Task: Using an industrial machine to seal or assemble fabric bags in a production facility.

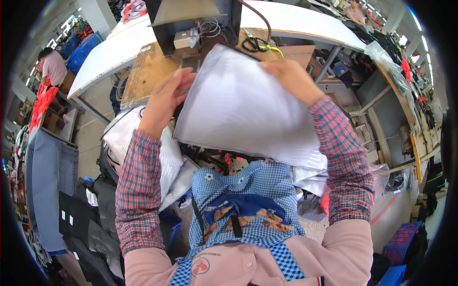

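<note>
A shiny white fabric panel (248, 102) with a dark edge is spread out in front of me, tilted up above my lap. My right hand (293, 78) grips its upper right edge, the fingertips partly blurred. Beside the panel's upper left edge is my left hand (164, 97), fingers stretched out and loosely apart; whether they touch the fabric is hard to see. Just beyond the panel stands a dark metal machine housing (160, 31) on a worn wooden worktop (143, 71). Black-handled scissors (255, 45) lie on the worktop to the right of it.
More white fabric pieces (167, 167) hang low on my left. Black panels (100, 229) are piled at lower left. Long white tables (107, 55) run behind the worktop. A co-worker (53, 66) is at far left, another (355, 13) at far right. Blue crates (403, 240) stand lower right.
</note>
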Motion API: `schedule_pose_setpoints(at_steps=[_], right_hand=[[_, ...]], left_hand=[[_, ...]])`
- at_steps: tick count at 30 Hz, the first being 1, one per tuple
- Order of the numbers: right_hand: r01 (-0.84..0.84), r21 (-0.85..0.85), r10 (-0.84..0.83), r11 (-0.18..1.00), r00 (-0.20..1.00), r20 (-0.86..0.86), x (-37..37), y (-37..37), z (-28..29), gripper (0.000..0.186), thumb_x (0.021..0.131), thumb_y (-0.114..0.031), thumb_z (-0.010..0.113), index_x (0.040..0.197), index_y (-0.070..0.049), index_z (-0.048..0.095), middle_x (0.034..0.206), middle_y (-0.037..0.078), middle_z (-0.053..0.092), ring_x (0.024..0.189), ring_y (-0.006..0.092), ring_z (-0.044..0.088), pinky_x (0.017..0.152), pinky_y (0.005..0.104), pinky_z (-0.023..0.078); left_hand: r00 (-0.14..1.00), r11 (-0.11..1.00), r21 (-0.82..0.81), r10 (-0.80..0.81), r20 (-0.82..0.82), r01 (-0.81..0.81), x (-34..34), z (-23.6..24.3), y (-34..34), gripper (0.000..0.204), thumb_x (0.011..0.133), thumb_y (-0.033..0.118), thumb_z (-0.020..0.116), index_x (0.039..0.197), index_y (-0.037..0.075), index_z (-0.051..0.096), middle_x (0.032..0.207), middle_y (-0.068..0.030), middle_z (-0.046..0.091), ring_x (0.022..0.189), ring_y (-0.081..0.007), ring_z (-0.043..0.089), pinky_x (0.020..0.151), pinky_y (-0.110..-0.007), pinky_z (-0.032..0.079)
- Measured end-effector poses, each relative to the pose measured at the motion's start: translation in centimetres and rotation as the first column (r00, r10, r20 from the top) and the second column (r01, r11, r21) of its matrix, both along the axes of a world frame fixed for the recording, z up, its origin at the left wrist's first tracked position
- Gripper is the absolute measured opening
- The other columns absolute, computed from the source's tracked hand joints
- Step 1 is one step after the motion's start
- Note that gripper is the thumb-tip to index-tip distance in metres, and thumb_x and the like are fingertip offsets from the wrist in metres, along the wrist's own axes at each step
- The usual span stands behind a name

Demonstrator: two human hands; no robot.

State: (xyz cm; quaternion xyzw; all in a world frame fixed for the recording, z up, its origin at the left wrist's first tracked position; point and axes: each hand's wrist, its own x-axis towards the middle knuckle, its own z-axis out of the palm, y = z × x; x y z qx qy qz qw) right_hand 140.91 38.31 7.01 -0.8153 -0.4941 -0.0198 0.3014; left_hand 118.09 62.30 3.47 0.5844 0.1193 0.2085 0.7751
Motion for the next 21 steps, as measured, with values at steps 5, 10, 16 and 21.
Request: schedule_pose_setpoints(at_steps=[5, 10, 16, 21], right_hand=[[0.11, 0.117, -0.113, 0.987, 0.994, 0.015, 3.3, -13.6, 4.5, 0.042, 0.099, -0.035, 0.046, 0.113, -0.001, 0.066, 0.095, 0.009, 0.071, 0.087, 0.014, 0.064, 0.082, 0.0293, 0.049], [0.455, 0.223, -0.459, 0.862, 0.888, -0.039, 9.2, -27.6, 11.1, 0.042, 0.098, -0.033, 0.047, 0.12, 0.0, 0.062, 0.106, 0.011, 0.069, 0.099, 0.0133, 0.062, 0.089, 0.0267, 0.045], [0.738, 0.034, -0.551, 0.673, 0.47, 0.689, 14.0, -37.2, 20.0, 0.045, 0.1, -0.042, 0.036, 0.129, -0.017, 0.058, 0.127, 0.014, 0.06, 0.115, 0.0288, 0.058, 0.097, 0.0358, 0.043], [0.505, 0.489, -0.664, 0.711, 0.254, 0.703, 11.0, -35.9, 20.2, 0.043, 0.099, -0.039, 0.037, 0.115, -0.006, 0.061, 0.103, 0.023, 0.064, 0.095, 0.04, 0.059, 0.081, 0.0442, 0.045]], left_hand=[[0.958, 0.976, 0.172, 0.174, -0.23, -0.136, -8.2, -10.0, -1.6, 0.031, 0.099, 0.028, 0.049, 0.118, 0.005, 0.059, 0.107, -0.0048, 0.066, 0.096, -0.0157, 0.062, 0.084, -0.03, 0.049], [0.739, 0.726, 0.592, 0.174, -0.651, 0.35, -14.2, -26.0, -7.9, 0.042, 0.087, 0.023, 0.065, 0.12, -0.001, 0.056, 0.112, -0.019, 0.062, 0.104, -0.0322, 0.06, 0.09, -0.038, 0.048], [0.758, 0.475, 0.816, 0.383, -0.528, 0.329, -15.0, -31.5, -11.7, 0.045, 0.079, 0.027, 0.072, 0.111, -0.002, 0.056, 0.116, -0.0252, 0.054, 0.104, -0.0404, 0.055, 0.084, -0.044, 0.046], [0.711, 0.572, 0.742, 0.353, -0.608, 0.35, -12.9, -32.3, -10.2, 0.019, 0.079, 0.021, 0.071, 0.083, 0.005, 0.062, 0.08, -0.0144, 0.063, 0.079, -0.0347, 0.061, 0.071, -0.044, 0.048]])
